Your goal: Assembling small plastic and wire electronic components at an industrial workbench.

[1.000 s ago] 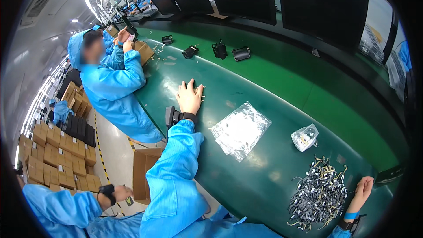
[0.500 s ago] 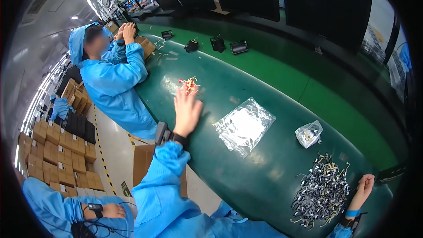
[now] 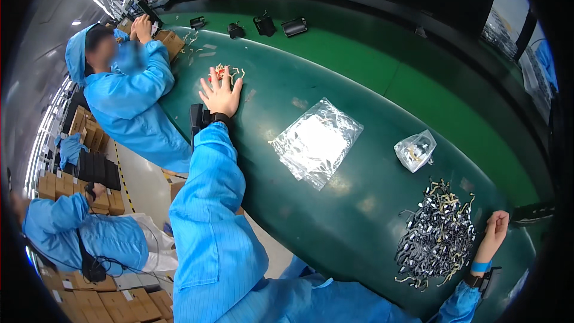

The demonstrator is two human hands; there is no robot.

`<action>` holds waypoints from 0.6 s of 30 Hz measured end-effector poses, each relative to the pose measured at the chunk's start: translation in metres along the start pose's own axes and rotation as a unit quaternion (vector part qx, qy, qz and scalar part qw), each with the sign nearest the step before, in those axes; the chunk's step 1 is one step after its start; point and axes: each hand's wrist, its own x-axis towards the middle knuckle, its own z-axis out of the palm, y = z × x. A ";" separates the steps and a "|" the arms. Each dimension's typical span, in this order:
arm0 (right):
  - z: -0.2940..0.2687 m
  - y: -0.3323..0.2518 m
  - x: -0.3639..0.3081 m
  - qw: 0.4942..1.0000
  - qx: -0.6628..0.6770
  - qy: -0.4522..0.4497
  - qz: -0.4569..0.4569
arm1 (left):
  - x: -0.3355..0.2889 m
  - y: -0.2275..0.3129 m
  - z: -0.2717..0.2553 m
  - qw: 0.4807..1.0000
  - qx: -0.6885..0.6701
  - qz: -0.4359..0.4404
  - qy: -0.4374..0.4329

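The fingers [image 3: 215, 82] of the left hand [image 3: 221, 98] are spread wide, palm down, over the near side of a small clump of red and cream leads [image 3: 220, 72], and close round none of it; whether the fingertips press on the strands or stop just above them, I cannot tell. The clump looks very light and limp, its thin strands likely to tangle or scatter rather than slip or break, so it would best be gathered from both sides in a loose bunch, or a single lead pinched by its end. It lies on the green counter [image 3: 281, 209] under and just beyond the fingertips, with a few cream strands showing to the right of them, beyond the thumb. The right hand [image 3: 497, 225], well apart at the counter's right end, has its fingers loosely curled; anything hidden inside them cannot be made out. Just left of it sits a broad heap of dark leads [image 3: 435, 236] with white and yellowish ends. Between the hands lie a flat clear bag [image 3: 320, 137] with white contents and, nearer the heap, a small crumpled clear bag [image 3: 414, 151]. Farther off, past the clump, a co-worker [image 3: 128, 90] stands by a cardboard box [image 3: 171, 43].
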 end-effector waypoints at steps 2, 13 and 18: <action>-0.002 -0.003 -0.002 1.000 -0.001 -0.002 0.014 | -0.008 0.005 0.001 0.998 -0.011 0.012 0.063; -0.006 -0.006 -0.003 0.999 0.000 -0.005 0.038 | -0.175 0.093 -0.125 0.944 -0.271 0.158 -0.105; 0.002 -0.004 -0.002 1.000 0.005 -0.002 0.020 | -0.178 0.099 -0.122 0.920 -0.343 0.106 -0.158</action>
